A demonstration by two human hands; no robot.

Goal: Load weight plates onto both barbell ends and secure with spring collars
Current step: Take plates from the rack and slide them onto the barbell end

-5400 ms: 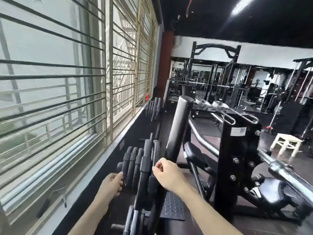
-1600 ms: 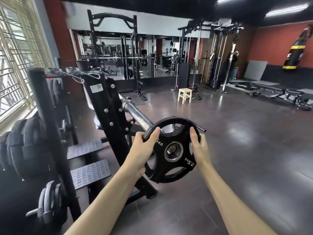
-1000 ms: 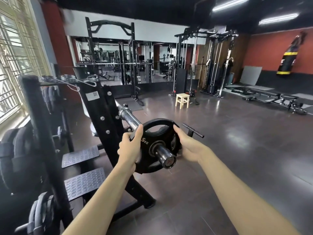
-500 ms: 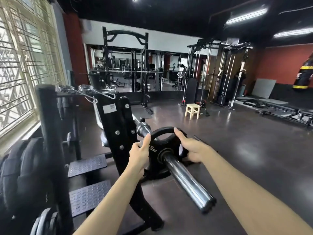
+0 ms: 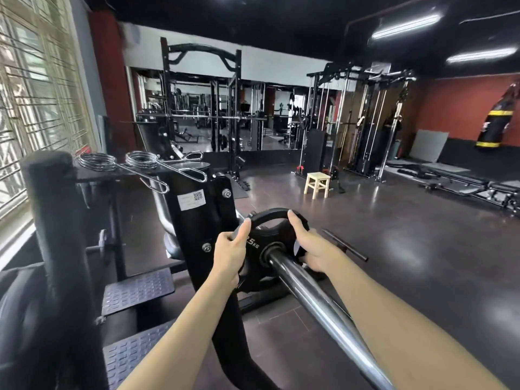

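Note:
A black 2.5 kg weight plate sits on the steel barbell sleeve, far in, close to the black rack upright. My left hand grips the plate's left rim. My right hand holds its right rim, fingers through a grip hole. The sleeve runs toward me between my forearms. Two chrome spring collars lie on the rack's top shelf, above and left of the plate.
Stacked black weight plates and a padded post stand at the left by the window. Tread steps lie below the rack. A wooden stool, cable machines and benches stand farther back on the dark floor.
Both hands have pushed the plate further inward along the sleeve toward the rack upright; more bare sleeve now shows in front of it. The view moved closer.

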